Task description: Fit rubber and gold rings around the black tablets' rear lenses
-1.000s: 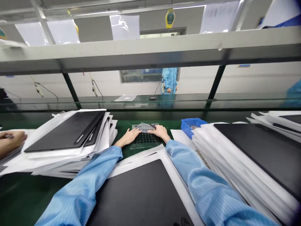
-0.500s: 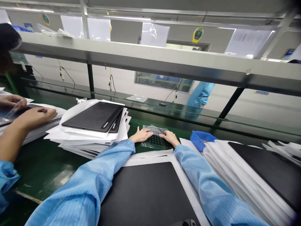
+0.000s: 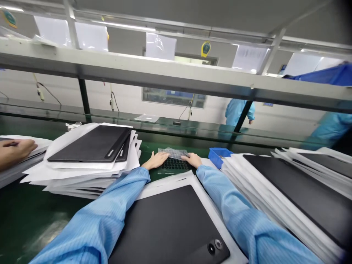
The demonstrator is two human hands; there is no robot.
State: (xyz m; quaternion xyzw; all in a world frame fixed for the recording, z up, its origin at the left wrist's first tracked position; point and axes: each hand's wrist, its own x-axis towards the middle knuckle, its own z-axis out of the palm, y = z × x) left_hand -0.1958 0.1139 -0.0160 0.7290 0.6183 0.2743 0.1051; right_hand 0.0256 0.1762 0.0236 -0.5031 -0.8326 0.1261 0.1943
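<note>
A sheet of round black pads (image 3: 174, 164) lies on the green bench, with a crinkled clear film (image 3: 176, 152) along its far side. My left hand (image 3: 156, 160) rests at the left edge of the sheet, fingers stretched out over it. At the right edge, my right hand (image 3: 193, 160) has its fingers closed around a thin dark tool, mostly hidden by the fingers. Nearer to me, under my forearms, a black tablet (image 3: 167, 223) lies back up on white paper, its camera lenses at the lower right.
A stack of tablets and white sheets (image 3: 82, 172) stands on the left, another stack (image 3: 247, 187) on the right. Beside that is a small blue bin (image 3: 220, 157). A co-worker's hand (image 3: 18, 150) is at the far left. A shelf (image 3: 165, 75) spans overhead.
The view has turned to the right, so things stand farther left and the tablet's camera lenses show fully. Both hands remain at the sheet of black pads.
</note>
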